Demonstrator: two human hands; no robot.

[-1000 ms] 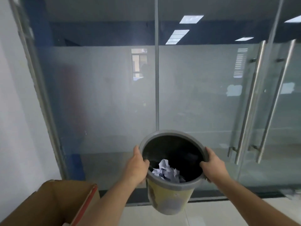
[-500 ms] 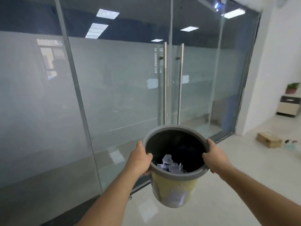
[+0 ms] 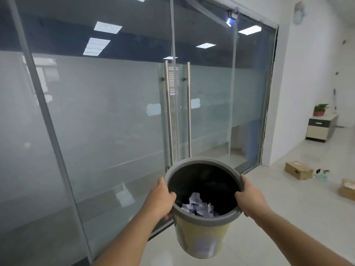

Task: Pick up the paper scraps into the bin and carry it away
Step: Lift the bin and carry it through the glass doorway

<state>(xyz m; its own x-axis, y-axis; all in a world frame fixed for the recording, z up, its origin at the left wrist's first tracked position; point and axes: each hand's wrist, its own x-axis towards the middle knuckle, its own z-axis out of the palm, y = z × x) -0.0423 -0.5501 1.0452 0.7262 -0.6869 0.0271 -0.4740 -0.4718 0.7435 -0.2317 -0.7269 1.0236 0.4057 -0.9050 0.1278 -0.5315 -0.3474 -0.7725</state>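
Both hands, left (image 3: 160,201) and right (image 3: 250,198), clamped on bin (image 3: 201,235) rim, scraps (image 3: 197,206) below the grip inside; risk: bin tilted forward, more tilt spills scraps near glass door (image 3: 178,112)

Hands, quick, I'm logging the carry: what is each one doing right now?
Left hand: closed on the bin rim, left side.
Right hand: closed on the rim, right side.
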